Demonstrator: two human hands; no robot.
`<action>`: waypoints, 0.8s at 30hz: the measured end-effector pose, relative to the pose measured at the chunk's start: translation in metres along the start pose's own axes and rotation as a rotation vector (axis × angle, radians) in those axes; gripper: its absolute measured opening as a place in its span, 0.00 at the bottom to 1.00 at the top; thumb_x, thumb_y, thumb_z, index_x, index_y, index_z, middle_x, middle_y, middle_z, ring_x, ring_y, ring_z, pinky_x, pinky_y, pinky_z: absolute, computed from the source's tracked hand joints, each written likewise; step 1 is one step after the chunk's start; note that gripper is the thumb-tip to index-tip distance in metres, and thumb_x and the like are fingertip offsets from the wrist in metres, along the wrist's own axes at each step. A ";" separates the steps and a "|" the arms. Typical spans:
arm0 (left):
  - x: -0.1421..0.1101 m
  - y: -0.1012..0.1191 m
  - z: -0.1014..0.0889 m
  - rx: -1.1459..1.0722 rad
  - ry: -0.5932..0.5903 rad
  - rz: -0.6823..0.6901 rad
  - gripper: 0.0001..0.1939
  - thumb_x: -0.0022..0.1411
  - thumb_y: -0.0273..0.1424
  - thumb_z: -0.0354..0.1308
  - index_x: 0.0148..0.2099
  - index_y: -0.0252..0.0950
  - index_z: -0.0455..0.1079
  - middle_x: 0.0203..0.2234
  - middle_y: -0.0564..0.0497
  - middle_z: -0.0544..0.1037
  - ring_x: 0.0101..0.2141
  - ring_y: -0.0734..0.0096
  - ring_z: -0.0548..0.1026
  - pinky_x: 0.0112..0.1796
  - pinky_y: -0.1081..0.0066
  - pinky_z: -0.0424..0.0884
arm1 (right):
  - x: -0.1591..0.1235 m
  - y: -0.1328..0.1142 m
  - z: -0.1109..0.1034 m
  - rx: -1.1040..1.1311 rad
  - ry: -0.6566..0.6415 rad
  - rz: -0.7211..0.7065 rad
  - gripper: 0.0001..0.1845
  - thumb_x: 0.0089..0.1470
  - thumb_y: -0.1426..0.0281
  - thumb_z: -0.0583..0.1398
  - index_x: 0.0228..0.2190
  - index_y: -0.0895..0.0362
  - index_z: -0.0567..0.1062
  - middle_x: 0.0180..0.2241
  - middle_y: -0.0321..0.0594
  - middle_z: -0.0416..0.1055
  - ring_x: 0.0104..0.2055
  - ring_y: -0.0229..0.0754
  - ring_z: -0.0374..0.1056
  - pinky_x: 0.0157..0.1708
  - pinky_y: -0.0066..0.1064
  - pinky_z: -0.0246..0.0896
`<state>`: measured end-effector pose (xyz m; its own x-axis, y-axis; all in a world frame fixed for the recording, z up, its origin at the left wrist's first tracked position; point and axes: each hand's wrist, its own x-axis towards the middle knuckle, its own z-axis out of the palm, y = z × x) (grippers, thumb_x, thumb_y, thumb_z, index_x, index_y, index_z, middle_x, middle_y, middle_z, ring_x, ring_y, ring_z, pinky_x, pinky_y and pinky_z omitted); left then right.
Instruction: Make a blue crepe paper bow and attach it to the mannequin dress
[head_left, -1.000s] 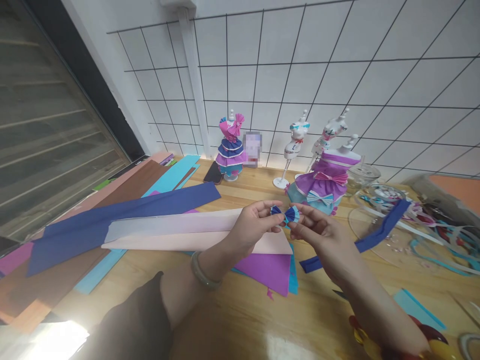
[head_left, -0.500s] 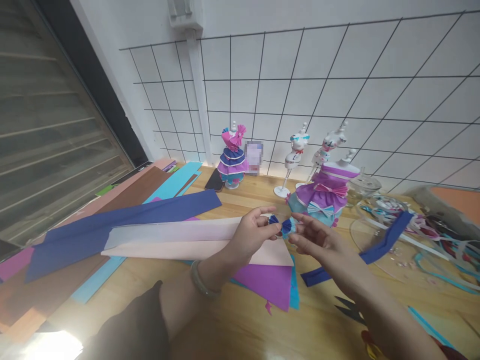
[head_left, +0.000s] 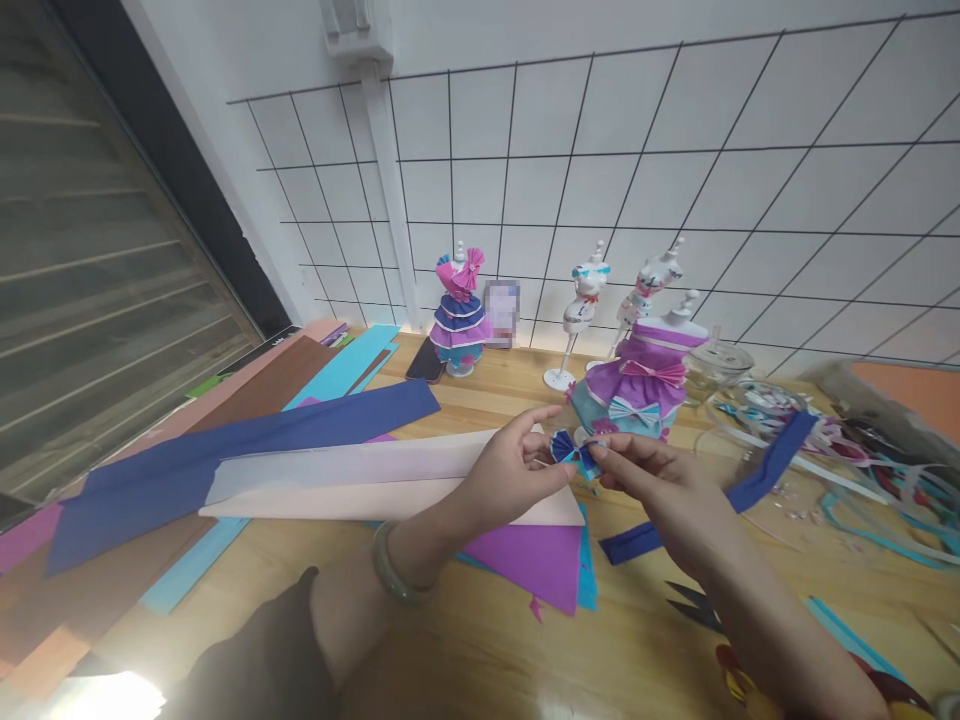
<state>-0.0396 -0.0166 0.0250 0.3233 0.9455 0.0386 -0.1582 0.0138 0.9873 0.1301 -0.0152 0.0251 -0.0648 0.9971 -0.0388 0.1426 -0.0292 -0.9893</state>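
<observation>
A small bow (head_left: 564,447) in dark blue and light blue is between my hands, just above the layered paper. My right hand (head_left: 660,485) pinches its right loop between thumb and fingertips. On the other side, my left hand (head_left: 510,465) is closed around the left end, thumb below the bow and index finger stretched above it. Some left fingers are curled behind and partly hidden. Beyond the bow stands a mini dress form in a purple and teal dress (head_left: 641,365). Dark blue strip pieces (head_left: 772,470) lie near my right hand.
Long coloured sheets (head_left: 262,430) cover the left side of the wooden table. Scissors (head_left: 694,605) lie under my right forearm. At the back are a dressed form (head_left: 459,320), a phone (head_left: 425,362) and bare dress forms (head_left: 585,295). Ribbons (head_left: 862,470) are heaped at right.
My right hand has closed in on the bow's right loop. The bow has turned more face-on, and my left thumb has shifted from its middle to its lower left. The view has shifted slightly.
</observation>
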 end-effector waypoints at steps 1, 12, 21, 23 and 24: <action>0.000 0.001 0.000 -0.010 0.001 -0.011 0.34 0.50 0.28 0.62 0.58 0.35 0.55 0.30 0.50 0.72 0.32 0.73 0.71 0.35 0.71 0.65 | 0.000 0.000 -0.001 -0.001 0.006 -0.004 0.16 0.41 0.57 0.64 0.29 0.55 0.77 0.25 0.37 0.71 0.26 0.36 0.61 0.29 0.28 0.59; 0.004 0.005 -0.009 -0.217 -0.047 -0.171 0.15 0.53 0.38 0.59 0.38 0.31 0.67 0.31 0.46 0.72 0.33 0.68 0.73 0.34 0.67 0.67 | -0.001 -0.001 0.001 0.073 0.003 -0.051 0.15 0.42 0.58 0.65 0.29 0.55 0.76 0.27 0.38 0.72 0.28 0.37 0.64 0.31 0.30 0.61; 0.004 0.004 -0.008 -0.174 -0.008 -0.190 0.09 0.50 0.32 0.60 0.29 0.30 0.68 0.24 0.50 0.70 0.28 0.74 0.70 0.30 0.72 0.65 | -0.007 -0.009 0.010 -0.047 -0.034 -0.103 0.17 0.44 0.58 0.63 0.34 0.55 0.73 0.28 0.38 0.71 0.31 0.40 0.66 0.29 0.30 0.62; 0.003 0.004 -0.007 -0.134 -0.017 -0.201 0.09 0.50 0.32 0.60 0.29 0.30 0.68 0.24 0.50 0.70 0.28 0.75 0.69 0.29 0.72 0.65 | -0.007 -0.009 0.010 -0.080 -0.040 -0.151 0.18 0.44 0.57 0.63 0.36 0.55 0.73 0.32 0.40 0.72 0.35 0.42 0.67 0.33 0.31 0.63; 0.003 0.004 -0.006 -0.109 -0.023 -0.209 0.09 0.50 0.32 0.60 0.29 0.30 0.68 0.25 0.50 0.70 0.28 0.75 0.69 0.29 0.73 0.65 | -0.007 -0.008 0.010 -0.092 -0.047 -0.166 0.18 0.45 0.57 0.62 0.36 0.55 0.73 0.34 0.41 0.72 0.37 0.43 0.67 0.35 0.32 0.63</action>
<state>-0.0447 -0.0117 0.0281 0.3806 0.9107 -0.1606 -0.1845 0.2450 0.9518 0.1198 -0.0223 0.0322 -0.1409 0.9833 0.1156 0.2153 0.1444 -0.9658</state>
